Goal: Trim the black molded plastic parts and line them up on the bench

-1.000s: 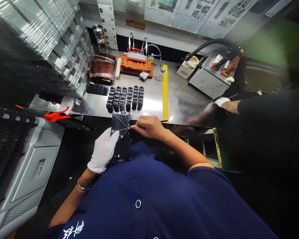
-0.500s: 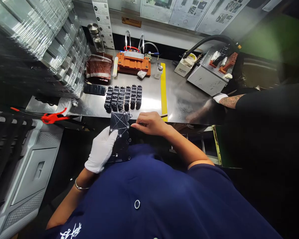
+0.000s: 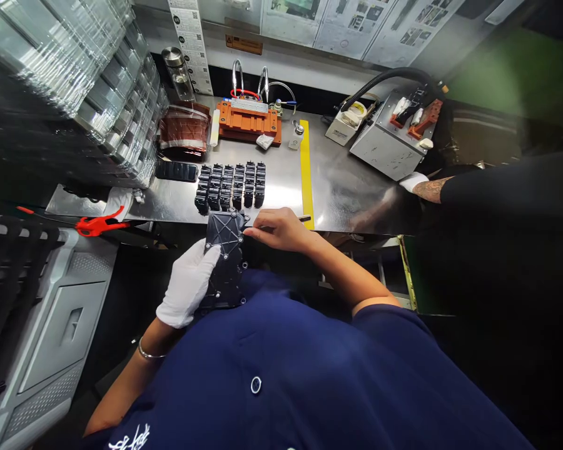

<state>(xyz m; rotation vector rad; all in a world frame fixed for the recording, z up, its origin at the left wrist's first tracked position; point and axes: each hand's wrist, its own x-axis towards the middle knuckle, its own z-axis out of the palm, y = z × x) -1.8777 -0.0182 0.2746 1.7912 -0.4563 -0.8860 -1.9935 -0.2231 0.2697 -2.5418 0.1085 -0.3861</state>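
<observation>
In a white glove, my left hand [image 3: 186, 284] is closed on the edge of a black plastic housing cover [image 3: 224, 229], thumb on top. The cover has crossed ribs and screw eyelets along its side, and is held upright in front of my shirt at the bench edge. My bare right hand [image 3: 279, 229] is closed in a pinch round a slim pen-like tool [image 3: 304, 218]; its back end sticks out behind the hand. The tool's thin front end reaches the cover's right edge near an eyelet. Its exact tip is too small to make out.
Several black moulded parts [image 3: 231, 186] stand in rows on the steel bench [image 3: 284, 181]. Behind them are a phone [image 3: 177, 170], an orange fixture [image 3: 248, 119] and a small bottle [image 3: 296, 136]. Yellow tape [image 3: 306, 181] crosses the bench. A co-worker's gloved hand [image 3: 413, 181] touches a grey box [image 3: 385, 147].
My right hand has moved slightly left, its fingertips closer to the cover's edge. The left hand keeps its hold on the cover. The whole view has shifted a little.
</observation>
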